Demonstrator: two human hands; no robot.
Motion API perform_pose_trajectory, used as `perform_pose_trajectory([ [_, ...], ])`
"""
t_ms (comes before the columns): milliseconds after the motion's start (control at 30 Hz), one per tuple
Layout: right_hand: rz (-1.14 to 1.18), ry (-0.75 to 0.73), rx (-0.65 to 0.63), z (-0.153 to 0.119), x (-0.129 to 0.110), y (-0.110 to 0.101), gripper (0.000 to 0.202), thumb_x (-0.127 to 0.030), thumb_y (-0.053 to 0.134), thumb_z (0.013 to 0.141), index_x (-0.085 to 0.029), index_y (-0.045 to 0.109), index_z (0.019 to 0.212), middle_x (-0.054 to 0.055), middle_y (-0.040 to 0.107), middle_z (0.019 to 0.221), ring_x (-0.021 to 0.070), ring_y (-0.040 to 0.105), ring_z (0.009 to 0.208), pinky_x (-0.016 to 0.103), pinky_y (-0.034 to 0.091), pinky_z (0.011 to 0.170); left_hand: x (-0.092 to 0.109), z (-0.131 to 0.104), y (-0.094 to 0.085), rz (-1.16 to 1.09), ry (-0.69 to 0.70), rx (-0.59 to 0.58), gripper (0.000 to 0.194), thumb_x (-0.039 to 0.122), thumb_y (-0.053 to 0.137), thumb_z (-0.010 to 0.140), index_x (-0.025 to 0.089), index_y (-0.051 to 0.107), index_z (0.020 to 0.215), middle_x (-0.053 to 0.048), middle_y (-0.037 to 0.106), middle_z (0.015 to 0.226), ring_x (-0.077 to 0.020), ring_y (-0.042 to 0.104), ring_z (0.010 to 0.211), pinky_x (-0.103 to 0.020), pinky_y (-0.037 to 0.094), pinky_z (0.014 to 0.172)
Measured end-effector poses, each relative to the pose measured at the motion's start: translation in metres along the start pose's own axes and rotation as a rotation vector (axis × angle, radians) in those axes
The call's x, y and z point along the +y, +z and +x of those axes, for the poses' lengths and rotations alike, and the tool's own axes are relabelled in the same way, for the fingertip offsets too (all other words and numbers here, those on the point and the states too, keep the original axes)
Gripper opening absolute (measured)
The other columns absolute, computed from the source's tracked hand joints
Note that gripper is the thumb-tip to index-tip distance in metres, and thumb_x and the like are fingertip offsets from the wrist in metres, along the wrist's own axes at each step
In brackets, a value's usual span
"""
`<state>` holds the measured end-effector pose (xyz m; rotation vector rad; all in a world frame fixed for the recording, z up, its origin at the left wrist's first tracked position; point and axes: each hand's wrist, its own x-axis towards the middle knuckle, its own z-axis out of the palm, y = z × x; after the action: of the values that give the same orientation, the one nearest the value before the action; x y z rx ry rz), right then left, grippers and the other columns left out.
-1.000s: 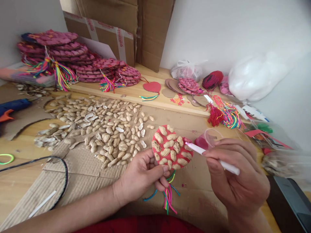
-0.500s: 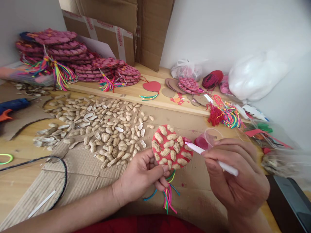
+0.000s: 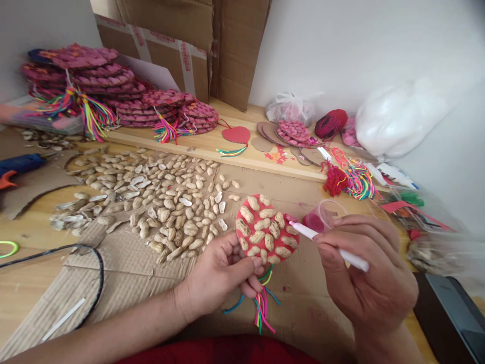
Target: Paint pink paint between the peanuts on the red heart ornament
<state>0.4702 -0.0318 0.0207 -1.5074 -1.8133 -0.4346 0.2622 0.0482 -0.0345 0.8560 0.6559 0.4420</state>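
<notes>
My left hand (image 3: 231, 273) pinches the lower edge of a red heart-shaped piece (image 3: 251, 240) covered with whole peanut shells, thumb on its front. Colourful cords (image 3: 262, 308) hang below it. My right hand (image 3: 367, 273) grips a white pen-like brush (image 3: 326, 242), whose pink tip is at the upper right edge of the heart; whether it touches a shell I cannot tell. Just behind the brush, a clear cup (image 3: 329, 208) with pink paint inside stands tilted or seen at an angle.
Loose peanuts (image 3: 178, 212) spread over cardboard at the left. Stacks of pink-painted pieces (image 3: 87, 76), a plain red heart (image 3: 235, 135), coloured tassels (image 3: 358, 179) and a white bag (image 3: 397, 119) line the back. A blue tool (image 3: 22, 164) lies far left, a dark device (image 3: 447, 313) at right.
Both hands, the heart and the brush keep nearly the same pose. The whole view has shifted very slightly, and the brush tip is a touch further left.
</notes>
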Motion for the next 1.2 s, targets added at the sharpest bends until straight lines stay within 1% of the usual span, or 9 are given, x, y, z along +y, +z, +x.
perform_pose_trajectory([
  [133, 0.012, 0.018, 0.030, 0.0009, -0.0010, -0.0005, 0.011, -0.012, 0.068, 0.082, -0.020, 0.066, 0.088, 0.002, 0.069, 0.078, 0.0224, 0.064, 0.087, 0.044, 0.047, 0.087, 0.0002, 0.0000, 0.0000, -0.002, -0.004, 0.006, 0.033, 0.037, 0.082, 0.077, 0.014, 0.061, 0.089, 0.000, 0.069, 0.072, -0.0104, 0.068, 0.051, -0.017, 0.057, 0.047],
  [333, -0.001, 0.010, 0.006, 0.0003, -0.0001, 0.0013, 0.011, -0.014, 0.070, 0.082, -0.021, 0.067, 0.090, 0.002, 0.068, 0.079, 0.0229, 0.063, 0.090, 0.044, 0.047, 0.087, 0.0013, 0.0005, -0.0005, 0.010, 0.012, 0.002, 0.031, 0.035, 0.082, 0.078, 0.014, 0.062, 0.088, 0.000, 0.070, 0.071, -0.0100, 0.068, 0.050, -0.016, 0.056, 0.046],
  [533, 0.025, 0.033, 0.061, 0.0021, -0.0018, -0.0002, 0.009, -0.011, 0.068, 0.082, -0.019, 0.065, 0.087, 0.003, 0.067, 0.077, 0.0214, 0.063, 0.086, 0.044, 0.047, 0.087, 0.0010, 0.0006, 0.0000, 0.009, 0.007, 0.003, 0.032, 0.037, 0.082, 0.077, 0.015, 0.062, 0.088, 0.000, 0.069, 0.071, -0.0096, 0.068, 0.050, -0.016, 0.056, 0.047],
  [733, 0.008, 0.026, 0.017, 0.0024, 0.0002, 0.0015, 0.010, -0.012, 0.068, 0.082, -0.020, 0.066, 0.088, 0.003, 0.068, 0.078, 0.0221, 0.063, 0.088, 0.044, 0.046, 0.087, 0.0028, 0.0011, 0.0017, 0.028, -0.008, 0.017, 0.033, 0.037, 0.082, 0.077, 0.014, 0.062, 0.089, 0.001, 0.068, 0.069, -0.0090, 0.067, 0.050, -0.016, 0.056, 0.047],
  [967, 0.031, 0.054, 0.065, 0.0033, -0.0017, -0.0025, 0.011, -0.009, 0.067, 0.081, -0.019, 0.064, 0.086, 0.003, 0.066, 0.076, 0.0219, 0.062, 0.087, 0.043, 0.047, 0.087, 0.0010, 0.0014, -0.0005, 0.019, 0.014, -0.004, 0.032, 0.037, 0.081, 0.078, 0.014, 0.061, 0.089, 0.001, 0.068, 0.070, -0.0083, 0.067, 0.050, -0.015, 0.056, 0.047],
  [1200, 0.034, 0.053, 0.027, 0.0024, -0.0002, 0.0005, 0.008, -0.012, 0.066, 0.083, -0.019, 0.065, 0.087, 0.002, 0.067, 0.078, 0.0212, 0.061, 0.087, 0.044, 0.045, 0.088, -0.0018, 0.0014, -0.0010, 0.016, 0.026, -0.013, 0.030, 0.034, 0.080, 0.081, 0.013, 0.061, 0.091, 0.001, 0.069, 0.071, -0.0078, 0.067, 0.050, -0.015, 0.057, 0.047],
])
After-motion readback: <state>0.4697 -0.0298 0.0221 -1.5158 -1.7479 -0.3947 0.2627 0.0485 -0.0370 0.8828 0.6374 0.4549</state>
